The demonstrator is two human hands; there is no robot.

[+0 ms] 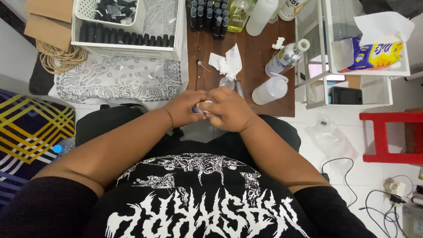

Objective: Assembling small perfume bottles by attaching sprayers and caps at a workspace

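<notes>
fingers (199, 102) of both hands are curled shut around a small dark bottle (195, 109) with a white piece at frame centre; the left hand (187, 108) and right hand (229, 110) are pressed together just below the wooden table (260, 57) edge; its long axis cannot be told.

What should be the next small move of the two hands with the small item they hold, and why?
Probably finish fitting the small white-and-dark item pinched between the left hand and right hand. Both hands close on it above the lap, and it is mostly hidden, so the exact state is unclear.
</notes>
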